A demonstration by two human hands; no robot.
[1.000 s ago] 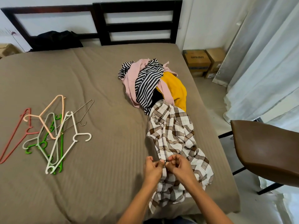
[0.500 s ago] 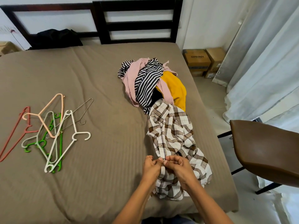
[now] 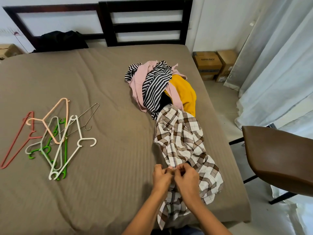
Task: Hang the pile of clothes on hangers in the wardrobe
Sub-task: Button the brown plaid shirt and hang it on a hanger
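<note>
A brown-and-white plaid shirt [image 3: 181, 138] lies stretched toward me on the bed, its lower end hanging over the near edge. My left hand [image 3: 161, 178] and my right hand [image 3: 187, 178] sit side by side on its button strip, both pinching the fabric with curled fingers. Behind the shirt is the pile of clothes [image 3: 159, 87]: a striped top, a pink garment, a yellow one and something black. Several plastic and wire hangers [image 3: 55, 138] lie in a loose heap on the left of the bed. No wardrobe is in view.
The brown bed [image 3: 94, 92] fills most of the view, with a dark headboard [image 3: 145, 21] and a black garment [image 3: 59, 40] at its far end. A brown chair [image 3: 277, 155] stands at the right, cardboard boxes [image 3: 215, 65] and white curtains [image 3: 279, 65] behind it.
Both hands stay together on the shirt's button strip with small finger movements. The shirt's lower end, bunched up half a second ago, again hangs over the bed's near edge.
</note>
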